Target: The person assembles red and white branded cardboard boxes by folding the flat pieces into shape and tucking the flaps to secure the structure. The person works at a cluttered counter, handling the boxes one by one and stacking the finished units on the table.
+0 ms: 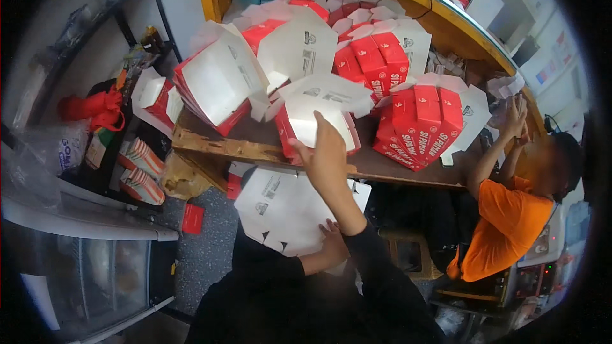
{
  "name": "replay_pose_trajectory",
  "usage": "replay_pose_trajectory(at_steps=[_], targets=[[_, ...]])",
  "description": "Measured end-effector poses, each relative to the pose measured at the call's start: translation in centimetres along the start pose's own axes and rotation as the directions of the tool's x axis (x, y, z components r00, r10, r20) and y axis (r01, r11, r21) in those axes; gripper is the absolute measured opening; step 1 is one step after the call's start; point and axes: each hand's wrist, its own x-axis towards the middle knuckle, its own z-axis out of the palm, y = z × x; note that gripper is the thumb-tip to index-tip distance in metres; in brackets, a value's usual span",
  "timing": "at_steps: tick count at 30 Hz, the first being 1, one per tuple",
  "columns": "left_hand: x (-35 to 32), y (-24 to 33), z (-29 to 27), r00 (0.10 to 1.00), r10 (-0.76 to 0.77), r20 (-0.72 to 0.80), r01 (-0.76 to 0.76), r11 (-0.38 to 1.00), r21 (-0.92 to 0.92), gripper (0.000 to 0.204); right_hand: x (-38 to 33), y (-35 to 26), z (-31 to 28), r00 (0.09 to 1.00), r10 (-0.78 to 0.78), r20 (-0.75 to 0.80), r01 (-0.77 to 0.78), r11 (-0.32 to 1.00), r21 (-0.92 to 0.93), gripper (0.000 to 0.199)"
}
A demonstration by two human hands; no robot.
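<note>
My right hand (324, 148) reaches up to a pile of flat red-and-white cartons (319, 105) on the wooden shelf (248, 148), fingers against the top white sheet. My left hand (333, 242) sits low by my lap and grips the near edge of an unfolded white carton (284, 207). Both my sleeves are black. Folded red boxes (421, 121) stand to the right of the pile, with more red boxes (373, 57) behind them. Another leaning pile of flat cartons (220, 83) lies to the left.
A person in an orange shirt (503, 220) sits at the right with raised hands. A red bag (95, 108) and stacked cartons (141, 175) fill a dark rack on the left. A glass case (95, 267) stands lower left. A red card (192, 218) lies on the floor.
</note>
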Motion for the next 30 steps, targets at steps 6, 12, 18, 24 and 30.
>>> replay_pose_trajectory(at_steps=[6, 12, 18, 24, 30], targets=[[-2.5, 2.4, -9.0, 0.993, -0.06, 0.105, 0.091, 0.942, -0.322, 0.019, -5.9, 5.3, -8.4, 0.941, 0.246, 0.232, -0.271, 0.959, 0.078, 0.037], [-3.8, -1.6, -14.7, 0.977, -0.052, -0.205, -0.052, 0.881, -0.47, 0.028, -12.8, 9.6, -8.8, 0.822, 0.489, 0.292, -0.503, 0.864, -0.029, 0.051], [-5.1, -4.2, -19.0, 0.998, -0.039, 0.051, 0.062, 0.8, -0.597, 0.028, -12.8, 8.3, -7.3, 0.611, 0.529, 0.589, -0.778, 0.541, 0.321, 0.061], [-5.0, -5.8, -17.5, 0.956, -0.013, 0.292, 0.268, 0.431, -0.862, 0.026, -13.5, 8.3, -5.0, 0.579, 0.507, 0.638, -0.804, 0.484, 0.345, 0.089], [-5.0, -7.0, -16.1, 0.945, -0.026, 0.325, 0.312, 0.361, -0.879, 0.023, -14.9, 8.2, -5.7, 0.599, 0.506, 0.62, -0.795, 0.465, 0.389, 0.089]])
